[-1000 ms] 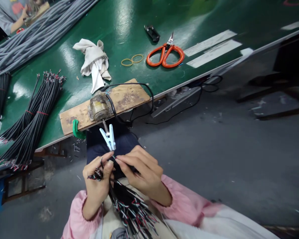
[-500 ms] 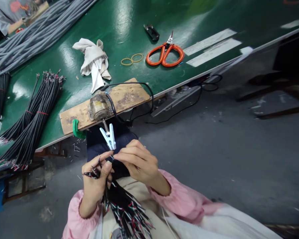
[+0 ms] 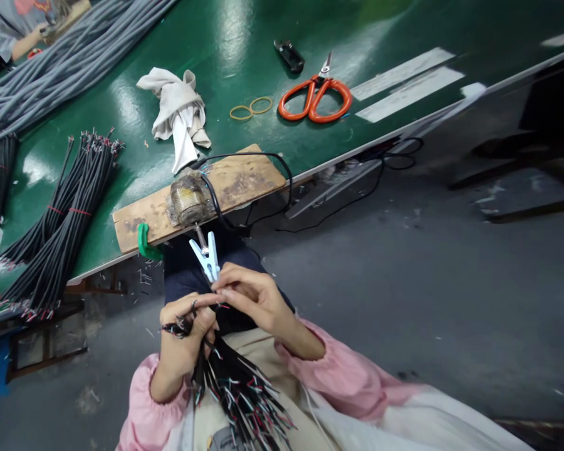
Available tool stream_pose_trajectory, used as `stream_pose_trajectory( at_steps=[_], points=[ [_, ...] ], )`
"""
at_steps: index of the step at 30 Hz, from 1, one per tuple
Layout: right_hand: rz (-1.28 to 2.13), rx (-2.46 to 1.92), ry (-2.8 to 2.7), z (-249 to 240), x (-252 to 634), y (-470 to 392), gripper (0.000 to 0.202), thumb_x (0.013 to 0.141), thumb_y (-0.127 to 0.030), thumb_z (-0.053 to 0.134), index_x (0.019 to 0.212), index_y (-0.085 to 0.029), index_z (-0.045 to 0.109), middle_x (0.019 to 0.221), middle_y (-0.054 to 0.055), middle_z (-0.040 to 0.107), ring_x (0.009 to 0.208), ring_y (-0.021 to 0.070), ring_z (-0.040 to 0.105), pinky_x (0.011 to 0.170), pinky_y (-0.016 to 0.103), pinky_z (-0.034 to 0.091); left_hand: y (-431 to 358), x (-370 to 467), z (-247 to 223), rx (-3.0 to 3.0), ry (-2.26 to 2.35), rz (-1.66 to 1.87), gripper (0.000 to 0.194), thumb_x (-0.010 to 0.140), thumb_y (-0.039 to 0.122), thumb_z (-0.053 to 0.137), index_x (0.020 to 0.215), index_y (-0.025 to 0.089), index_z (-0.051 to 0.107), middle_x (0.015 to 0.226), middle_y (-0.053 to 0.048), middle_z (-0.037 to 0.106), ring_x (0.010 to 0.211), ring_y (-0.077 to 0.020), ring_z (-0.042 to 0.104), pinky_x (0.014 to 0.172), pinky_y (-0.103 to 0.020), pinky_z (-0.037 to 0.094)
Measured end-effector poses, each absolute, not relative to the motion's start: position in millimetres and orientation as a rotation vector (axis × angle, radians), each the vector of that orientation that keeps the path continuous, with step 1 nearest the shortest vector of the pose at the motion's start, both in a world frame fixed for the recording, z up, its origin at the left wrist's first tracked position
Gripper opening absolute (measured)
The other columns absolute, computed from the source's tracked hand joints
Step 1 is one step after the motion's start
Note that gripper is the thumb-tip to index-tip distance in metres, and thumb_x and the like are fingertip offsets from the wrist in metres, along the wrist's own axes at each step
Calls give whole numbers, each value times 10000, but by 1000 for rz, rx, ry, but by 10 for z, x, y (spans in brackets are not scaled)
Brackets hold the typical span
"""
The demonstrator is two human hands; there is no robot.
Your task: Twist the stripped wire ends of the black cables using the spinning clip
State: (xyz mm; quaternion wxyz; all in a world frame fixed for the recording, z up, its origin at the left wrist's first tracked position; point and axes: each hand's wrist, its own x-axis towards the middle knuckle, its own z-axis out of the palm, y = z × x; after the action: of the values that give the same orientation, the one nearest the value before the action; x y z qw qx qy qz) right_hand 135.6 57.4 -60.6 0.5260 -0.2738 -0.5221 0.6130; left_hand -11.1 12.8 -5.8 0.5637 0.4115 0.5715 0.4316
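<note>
My left hand [image 3: 185, 332] is wrapped round a bundle of thin black cables [image 3: 242, 388], whose stripped red, white and green ends fan out below over my lap. Its index finger stretches toward my right hand [image 3: 251, 297]. The right fingers are pinched together at that fingertip, just under a light-blue clothespin [image 3: 207, 257]; what lies between them is too small to name. The clothespin sits on the metal shaft of a small motor [image 3: 188, 199], which is fixed on a wooden board [image 3: 244, 181] at the table's edge.
The green table [image 3: 136, 150] bears black cable bundles [image 3: 75, 219], grey cables [image 3: 75, 69], a white cloth [image 3: 178, 113], rubber bands [image 3: 251, 109], orange-handled scissors [image 3: 314, 100], a black tool [image 3: 289, 56] and white strips [image 3: 408, 88]. A green clamp [image 3: 145, 243] grips the board. Another person's arm [image 3: 28, 44] shows upper left.
My right hand has shifted slightly left and up, closer beneath the clothespin, its fingers now over the left index fingertip. The left hand still holds the cables.
</note>
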Motion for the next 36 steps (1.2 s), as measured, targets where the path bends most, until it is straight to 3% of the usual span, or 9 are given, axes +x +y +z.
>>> stream_pose_trajectory(
  at_steps=[4,8,14,19,23,28,32,36],
  points=[
    [1431,-650,-1331,-542,1421,667,313,943,-460,638,892,-181,769,802,67,695,759,168,610,656,302,475,172,-103,-61,890,1317,880,504,708,635,785,637,137,761,446,14,545,295,-52,407,273,-159,309],
    [1444,-530,-1480,-437,1422,742,347,923,-490,654,839,-169,757,729,48,685,724,163,593,671,311,490,162,-81,-135,897,1193,744,568,730,657,755,521,138,656,401,-13,566,280,-84,469,290,-182,366],
    [1310,-642,-1456,-431,1415,721,328,965,-406,622,770,-157,710,680,40,675,653,140,560,623,287,461,166,-42,-202,798,1349,1036,463,632,581,863,662,161,670,414,24,590,321,-105,522,348,-197,426],
    [1246,-482,-1515,-447,1476,734,306,957,-431,628,968,-148,745,867,93,745,805,169,640,722,312,520,206,-31,-87,816,1372,985,442,605,550,877,582,156,679,363,62,476,281,-64,412,304,-176,325],
    [1161,-464,-1511,-474,1468,756,169,934,-297,687,871,-158,758,761,65,734,732,159,628,702,315,506,205,-36,-48,783,1454,948,433,576,541,888,564,146,712,428,43,512,277,-34,360,273,-160,250],
    [1590,-492,-1077,-547,1299,653,316,824,-455,783,674,-185,715,623,8,621,593,137,536,574,289,444,223,-56,-77,864,1389,1009,458,630,606,837,546,163,756,502,13,554,302,-30,366,273,-161,237],
    [2045,-469,-694,-550,1229,613,437,716,-542,843,636,-168,634,597,-47,490,539,87,429,519,236,346,255,-69,-35,1035,1342,1134,240,636,432,894,593,212,809,499,1,604,342,-58,443,310,-169,313],
    [2001,-643,-696,-486,1245,785,462,674,-568,860,686,-155,654,626,-45,511,573,80,427,559,231,349,253,-70,44,1143,1392,1226,91,651,298,898,639,241,829,509,-7,655,412,-87,545,381,-166,403]
  ],
)
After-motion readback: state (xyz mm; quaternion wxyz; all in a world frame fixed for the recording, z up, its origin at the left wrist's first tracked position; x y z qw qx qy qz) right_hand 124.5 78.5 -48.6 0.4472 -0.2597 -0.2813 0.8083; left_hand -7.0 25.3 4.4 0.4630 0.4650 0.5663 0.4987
